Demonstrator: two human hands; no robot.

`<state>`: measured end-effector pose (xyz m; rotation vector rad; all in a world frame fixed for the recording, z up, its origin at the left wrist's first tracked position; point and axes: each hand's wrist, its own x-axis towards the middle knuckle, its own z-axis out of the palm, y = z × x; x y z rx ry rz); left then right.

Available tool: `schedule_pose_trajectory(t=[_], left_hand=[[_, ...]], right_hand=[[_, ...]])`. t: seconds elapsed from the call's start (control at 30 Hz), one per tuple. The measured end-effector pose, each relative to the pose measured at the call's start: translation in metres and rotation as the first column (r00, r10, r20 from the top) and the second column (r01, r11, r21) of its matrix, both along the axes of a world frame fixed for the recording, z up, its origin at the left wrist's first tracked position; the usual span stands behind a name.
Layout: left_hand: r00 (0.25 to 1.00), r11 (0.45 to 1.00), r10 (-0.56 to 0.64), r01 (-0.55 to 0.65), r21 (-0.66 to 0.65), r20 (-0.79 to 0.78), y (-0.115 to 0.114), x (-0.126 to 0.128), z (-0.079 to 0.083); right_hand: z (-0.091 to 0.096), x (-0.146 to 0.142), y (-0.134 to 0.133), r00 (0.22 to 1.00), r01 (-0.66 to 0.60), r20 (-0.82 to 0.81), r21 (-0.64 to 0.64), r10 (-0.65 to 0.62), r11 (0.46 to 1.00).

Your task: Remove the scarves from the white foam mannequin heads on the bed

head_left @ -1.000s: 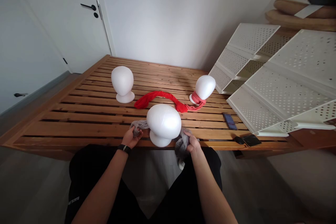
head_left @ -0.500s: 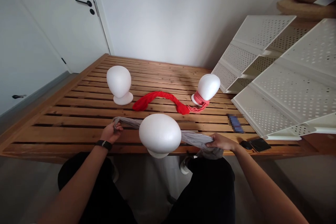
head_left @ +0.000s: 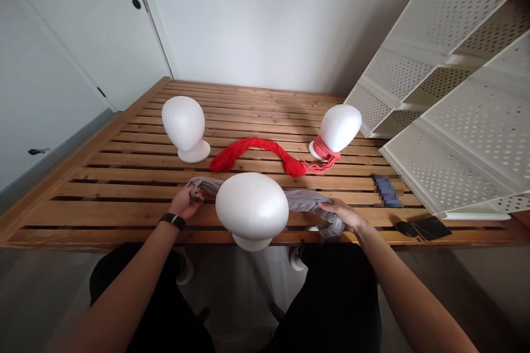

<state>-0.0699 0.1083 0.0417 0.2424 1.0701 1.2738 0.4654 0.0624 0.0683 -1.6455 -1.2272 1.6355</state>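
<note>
A grey scarf (head_left: 307, 200) runs behind the nearest white mannequin head (head_left: 252, 205), which stands at the front edge of the slatted wooden surface. My left hand (head_left: 187, 202) is closed on one end of the scarf, left of the head. On the other side my right hand (head_left: 340, 212) grips the scarf, and its loose end hangs bunched below the fingers. The head hides the scarf's middle, so I cannot tell whether it touches the neck. Beyond the head lies a red scarf (head_left: 259, 146), spread in an arc.
A bare mannequin head (head_left: 184, 127) stands at back left. Another mannequin head (head_left: 340, 127) at back right wears a coral scarf (head_left: 325, 150) round its neck. White perforated shelving (head_left: 459, 143) rises at right, near a blurred blue item (head_left: 387, 192), a black mouse (head_left: 406, 229) and a dark flat object (head_left: 431, 228).
Both hands have come slightly inward toward the near head, still holding the grey scarf, which hangs slacker. The camera view has shifted a little.
</note>
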Motion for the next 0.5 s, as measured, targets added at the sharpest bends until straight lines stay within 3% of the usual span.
schedule_pose_trajectory(t=[0.1,0.17,0.27,0.37,0.43,0.5], left_hand=[[0.999,0.999,-0.046,0.046,0.005,-0.028,0.004,-0.007,0.002],[0.994,0.996,-0.090,0.090,0.007,-0.059,0.011,-0.010,0.007],[0.989,0.992,-0.113,0.118,0.053,-0.100,0.033,-0.009,0.026],[0.987,0.965,-0.132,0.150,0.214,-0.093,0.069,-0.001,0.053],[0.984,0.939,-0.113,0.152,0.307,-0.140,0.094,0.008,0.067],[0.921,0.929,-0.101,0.223,0.294,-0.377,0.114,0.021,0.071]], right_hand=[[0.009,0.001,0.011,0.991,-0.129,-0.033,-0.015,0.129,0.991],[0.014,0.004,0.026,0.989,-0.142,-0.043,-0.006,0.142,0.990],[0.028,0.006,0.064,0.997,-0.024,-0.073,0.006,0.024,1.000],[0.050,0.000,0.114,0.987,0.098,-0.134,0.056,-0.090,0.994],[0.062,-0.010,0.146,0.995,0.095,-0.035,0.180,-0.090,0.979],[0.065,-0.024,0.169,0.969,-0.005,0.237,0.317,-0.075,0.948]])
